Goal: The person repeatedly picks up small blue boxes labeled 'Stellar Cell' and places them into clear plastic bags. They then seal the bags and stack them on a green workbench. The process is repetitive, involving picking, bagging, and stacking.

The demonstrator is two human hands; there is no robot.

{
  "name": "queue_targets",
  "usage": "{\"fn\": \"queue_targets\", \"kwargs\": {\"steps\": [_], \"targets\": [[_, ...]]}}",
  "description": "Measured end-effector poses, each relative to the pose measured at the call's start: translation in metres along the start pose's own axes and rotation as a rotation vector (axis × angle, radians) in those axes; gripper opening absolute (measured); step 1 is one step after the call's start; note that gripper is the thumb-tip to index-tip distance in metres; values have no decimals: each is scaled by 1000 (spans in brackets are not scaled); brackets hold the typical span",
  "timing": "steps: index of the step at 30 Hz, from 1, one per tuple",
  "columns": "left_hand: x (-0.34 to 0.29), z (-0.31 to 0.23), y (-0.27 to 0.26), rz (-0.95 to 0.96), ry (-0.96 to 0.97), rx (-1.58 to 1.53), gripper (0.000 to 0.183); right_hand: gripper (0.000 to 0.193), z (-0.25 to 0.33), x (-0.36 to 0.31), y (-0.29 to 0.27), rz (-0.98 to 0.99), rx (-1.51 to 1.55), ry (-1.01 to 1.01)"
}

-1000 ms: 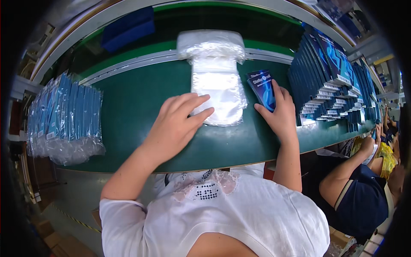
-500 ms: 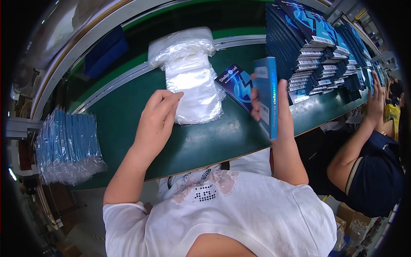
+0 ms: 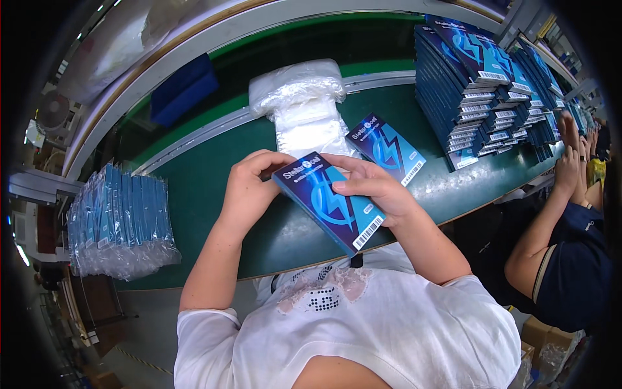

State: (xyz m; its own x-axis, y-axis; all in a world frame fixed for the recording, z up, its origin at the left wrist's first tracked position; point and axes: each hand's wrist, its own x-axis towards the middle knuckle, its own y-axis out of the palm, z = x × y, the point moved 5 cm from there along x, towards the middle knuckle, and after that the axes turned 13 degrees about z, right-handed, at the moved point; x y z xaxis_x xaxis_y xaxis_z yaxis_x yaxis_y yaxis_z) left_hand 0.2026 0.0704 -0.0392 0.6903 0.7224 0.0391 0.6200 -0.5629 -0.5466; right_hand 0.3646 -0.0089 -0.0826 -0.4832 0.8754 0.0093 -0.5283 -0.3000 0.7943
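Note:
A flat, dark blue box (image 3: 328, 205) with a light blue lightning pattern is tilted in front of me. My right hand (image 3: 372, 188) grips its right side, thumb on the front and fingers behind. At the box's upper left corner is my left hand (image 3: 253, 188), its fingers curled closed. The box hides those fingertips, so what they pinch cannot be made out. Just beyond both hands lies a stack of clear plastic bags (image 3: 311, 133), its far end bunched up. A second box of the same kind (image 3: 387, 148) lies flat on the green table, right of the bags.
Tall stacks of the same boxes (image 3: 447, 91) stand at the back right. At the left edge of the green table (image 3: 201, 175) is a row of bagged boxes (image 3: 123, 211). A dark blue bin (image 3: 184, 91) sits at the far left. A co-worker's arm (image 3: 544, 220) reaches in at right.
The box in my right hand has come left and turned from edge-on to face up. My left hand has closed in on its corner. The whole view has shifted slightly.

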Motion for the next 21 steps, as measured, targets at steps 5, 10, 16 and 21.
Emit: {"fn": "queue_targets", "kwargs": {"steps": [5,10,16,21], "targets": [[0,16,3,-133,-93,-244,17,62,3,-16,-10,-176,-164,50],[-9,4,1,-128,52,-150,20,67,1,-13,12,29,-35,85],[-4,-6,0,-130,227,-50,28,67,-1,5,0,-50,-56,0],[-10,4,-5,-184,64,-270,20,58,2,-6,7,-120,-262,-20]]}}
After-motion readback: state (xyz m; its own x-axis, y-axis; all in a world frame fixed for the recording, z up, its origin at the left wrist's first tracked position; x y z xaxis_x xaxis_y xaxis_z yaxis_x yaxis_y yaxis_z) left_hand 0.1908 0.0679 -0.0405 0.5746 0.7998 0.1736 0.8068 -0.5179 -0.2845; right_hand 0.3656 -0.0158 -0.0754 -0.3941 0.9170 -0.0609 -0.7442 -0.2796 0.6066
